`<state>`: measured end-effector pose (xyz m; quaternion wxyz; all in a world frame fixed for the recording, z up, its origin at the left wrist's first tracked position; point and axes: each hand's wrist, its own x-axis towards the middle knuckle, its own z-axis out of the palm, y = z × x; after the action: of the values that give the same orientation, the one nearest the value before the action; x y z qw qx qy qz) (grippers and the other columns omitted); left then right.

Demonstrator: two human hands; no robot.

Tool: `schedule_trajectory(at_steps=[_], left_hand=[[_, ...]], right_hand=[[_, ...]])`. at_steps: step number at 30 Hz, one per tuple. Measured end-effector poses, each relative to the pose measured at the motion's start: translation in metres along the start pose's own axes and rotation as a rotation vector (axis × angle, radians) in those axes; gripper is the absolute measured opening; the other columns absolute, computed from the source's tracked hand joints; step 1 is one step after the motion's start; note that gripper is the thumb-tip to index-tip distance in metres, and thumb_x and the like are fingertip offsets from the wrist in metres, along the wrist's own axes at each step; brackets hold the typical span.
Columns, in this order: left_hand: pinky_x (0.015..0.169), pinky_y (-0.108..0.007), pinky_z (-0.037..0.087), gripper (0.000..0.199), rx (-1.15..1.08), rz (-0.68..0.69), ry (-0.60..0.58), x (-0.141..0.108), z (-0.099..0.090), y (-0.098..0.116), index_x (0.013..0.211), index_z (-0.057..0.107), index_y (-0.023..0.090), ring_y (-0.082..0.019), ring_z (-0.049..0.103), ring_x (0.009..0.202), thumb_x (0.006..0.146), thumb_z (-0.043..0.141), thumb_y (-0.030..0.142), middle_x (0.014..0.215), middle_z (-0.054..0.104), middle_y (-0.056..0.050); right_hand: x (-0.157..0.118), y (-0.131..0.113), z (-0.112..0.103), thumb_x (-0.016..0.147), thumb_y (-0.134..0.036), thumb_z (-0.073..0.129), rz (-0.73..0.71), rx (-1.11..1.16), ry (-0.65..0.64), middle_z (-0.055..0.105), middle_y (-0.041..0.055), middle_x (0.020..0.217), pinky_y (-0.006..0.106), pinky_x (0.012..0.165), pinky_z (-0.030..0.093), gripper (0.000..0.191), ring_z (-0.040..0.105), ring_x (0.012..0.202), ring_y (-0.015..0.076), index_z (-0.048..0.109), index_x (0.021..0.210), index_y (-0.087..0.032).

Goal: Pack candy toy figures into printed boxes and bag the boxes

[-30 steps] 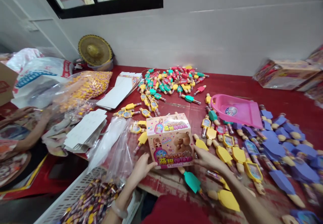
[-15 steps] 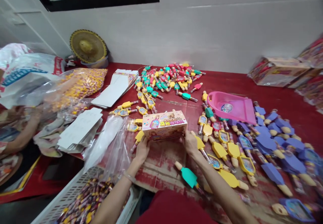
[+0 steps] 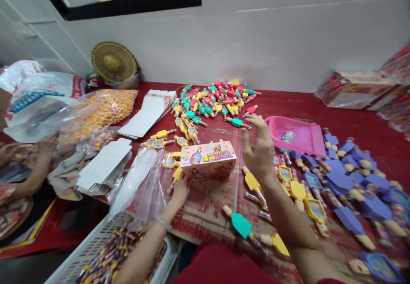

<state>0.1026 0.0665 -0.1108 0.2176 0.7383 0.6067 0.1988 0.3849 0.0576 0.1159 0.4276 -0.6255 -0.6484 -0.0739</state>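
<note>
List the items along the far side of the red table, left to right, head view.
Bag of wrapped candies → flat white cards → heap of red, teal and yellow candy tubes → pink plastic tray → plastic-wrapped carton

A woven straw hat [image 3: 113,62] leans against the wall behind the red table [image 3: 288,100] — farther right sits a pink plastic tray [image 3: 296,135], perhaps a toy tub, while a white plastic crate [image 3: 81,250] holds wrapped sweets [image 3: 118,250].

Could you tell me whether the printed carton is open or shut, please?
Shut: the printed carton shows a flat top, no flaps raised.
</note>
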Motion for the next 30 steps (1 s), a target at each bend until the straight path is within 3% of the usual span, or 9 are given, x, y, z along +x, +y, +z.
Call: schedule_trajectory(at_steps=[3, 6, 10, 12, 15, 18, 23, 27, 30], left_hand=[[0.102, -0.048, 0.052, 0.032, -0.118, 0.007, 0.027, -0.003, 0.000, 0.000, 0.118, 0.069, 0.015, -0.030, 0.064, 0.116, 0.092, 0.051, 0.021, 0.133, 0.062, -0.018], [0.108, -0.048, 0.049, 0.032, -0.202, 0.005, 0.094, -0.009, -0.021, 0.009, 0.117, 0.070, 0.018, -0.028, 0.062, 0.121, 0.091, 0.051, 0.020, 0.134, 0.063, -0.014], [0.121, -0.045, 0.035, 0.039, -0.297, 0.041, 0.574, 0.002, -0.084, 0.053, 0.134, 0.058, 0.020, -0.025, 0.045, 0.142, 0.099, 0.048, 0.032, 0.148, 0.053, -0.013], [0.121, -0.043, 0.033, 0.042, -0.316, 0.190, 0.631, 0.024, -0.110, 0.082, 0.140, 0.053, 0.020, -0.023, 0.045, 0.142, 0.102, 0.045, 0.036, 0.148, 0.053, -0.012], [0.119, -0.050, 0.031, 0.043, -0.143, 0.306, 0.370, 0.062, -0.118, 0.115, 0.136, 0.059, 0.018, -0.028, 0.050, 0.135, 0.102, 0.045, 0.040, 0.135, 0.063, -0.015], [0.108, -0.053, 0.040, 0.045, 0.118, 0.226, 0.142, 0.073, -0.104, 0.128, 0.131, 0.063, 0.012, -0.035, 0.058, 0.123, 0.102, 0.045, 0.042, 0.125, 0.067, -0.021], [0.094, -0.047, 0.048, 0.057, 0.315, 0.046, 0.063, 0.008, -0.099, 0.141, 0.123, 0.065, 0.006, -0.038, 0.064, 0.109, 0.099, 0.045, 0.054, 0.112, 0.069, -0.027], [0.087, -0.037, 0.052, 0.055, -0.050, 0.118, -0.201, -0.059, -0.091, 0.155, 0.122, 0.068, 0.017, -0.029, 0.070, 0.098, 0.099, 0.043, 0.060, 0.105, 0.075, -0.016], [0.093, -0.032, 0.053, 0.045, -0.391, 0.193, -0.311, -0.076, -0.072, 0.137, 0.133, 0.064, 0.025, -0.023, 0.069, 0.105, 0.101, 0.045, 0.049, 0.121, 0.074, -0.007]], right_hand=[[0.008, -0.015, 0.038, 0.107, -0.038, 0.030, -0.137, -0.142, -0.345, 0.045, 0.0138, 0.154, 0.055, 0.122, 0.019, 0.051, 0.030, 0.149, 0.0315, 0.045, 0.150, -0.016], [-0.007, -0.003, 0.086, 0.107, -0.046, 0.032, -0.107, -0.264, -0.652, 0.048, 0.0173, 0.153, 0.057, 0.122, 0.016, 0.059, 0.034, 0.147, 0.0351, 0.046, 0.151, -0.011], [-0.018, 0.012, 0.106, 0.106, -0.051, 0.032, -0.131, -0.303, -0.667, 0.049, 0.0170, 0.153, 0.056, 0.121, 0.017, 0.062, 0.036, 0.146, 0.0364, 0.045, 0.153, -0.012], [-0.018, 0.013, 0.103, 0.106, -0.051, 0.031, -0.140, -0.300, -0.659, 0.052, 0.0167, 0.150, 0.056, 0.121, 0.018, 0.061, 0.038, 0.144, 0.0361, 0.046, 0.152, -0.012], [-0.017, 0.014, 0.102, 0.107, -0.049, 0.028, -0.151, -0.285, -0.633, 0.052, 0.0166, 0.149, 0.055, 0.121, 0.019, 0.060, 0.039, 0.143, 0.0347, 0.048, 0.150, -0.012], [-0.015, 0.020, 0.107, 0.107, -0.047, 0.028, -0.169, -0.268, -0.589, 0.049, 0.0177, 0.152, 0.055, 0.122, 0.017, 0.060, 0.034, 0.147, 0.0346, 0.047, 0.150, -0.010], [-0.008, 0.020, 0.107, 0.102, -0.052, 0.039, -0.092, -0.359, -0.479, 0.035, 0.0235, 0.160, 0.071, 0.116, 0.009, 0.066, 0.016, 0.152, 0.0440, 0.046, 0.150, -0.007], [-0.010, 0.001, 0.104, 0.101, -0.057, 0.040, -0.057, -0.402, -0.569, 0.047, 0.0369, 0.143, 0.070, 0.107, 0.028, 0.075, 0.042, 0.135, 0.0496, 0.048, 0.143, 0.004], [-0.015, -0.009, 0.108, 0.101, -0.062, 0.038, -0.147, -0.316, -0.742, 0.058, 0.0329, 0.127, 0.058, 0.104, 0.037, 0.075, 0.056, 0.120, 0.0430, 0.053, 0.140, 0.001]])
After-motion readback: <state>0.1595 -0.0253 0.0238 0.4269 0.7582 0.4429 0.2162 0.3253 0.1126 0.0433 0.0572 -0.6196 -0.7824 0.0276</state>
